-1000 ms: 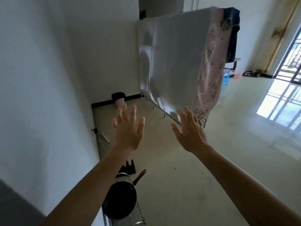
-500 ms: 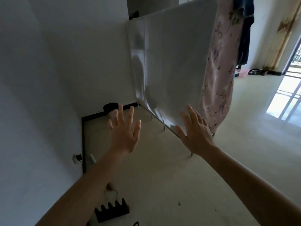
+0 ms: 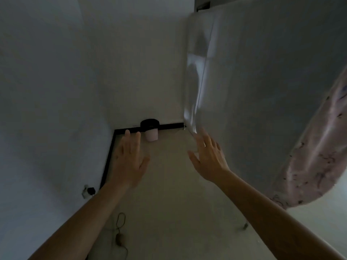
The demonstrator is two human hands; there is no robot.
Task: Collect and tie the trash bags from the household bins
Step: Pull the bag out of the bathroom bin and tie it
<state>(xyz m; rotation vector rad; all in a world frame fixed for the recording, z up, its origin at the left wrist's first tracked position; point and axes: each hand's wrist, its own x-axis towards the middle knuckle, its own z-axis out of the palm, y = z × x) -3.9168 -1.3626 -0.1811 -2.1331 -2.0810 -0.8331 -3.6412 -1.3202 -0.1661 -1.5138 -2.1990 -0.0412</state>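
Observation:
A small pink bin (image 3: 151, 135) with a black trash bag (image 3: 149, 124) folded over its rim stands on the floor against the far wall, near the corner. My left hand (image 3: 129, 160) is stretched out in front of me, fingers apart and empty, its fingertips just left of the bin in the picture but well short of it. My right hand (image 3: 208, 157) is also held out with fingers spread, holding nothing, to the right of the bin.
A white sheet (image 3: 253, 91) and a pink floral cloth (image 3: 319, 158) hang on a rack at my right. The white wall (image 3: 47, 109) runs close on my left, with a plug in a socket (image 3: 88, 190) and a cable (image 3: 120, 228) on the floor.
I have moved forward along the wall; the bin looks larger and nearer. The black items on the floor have dropped out of view. Both hands stay spread and empty.

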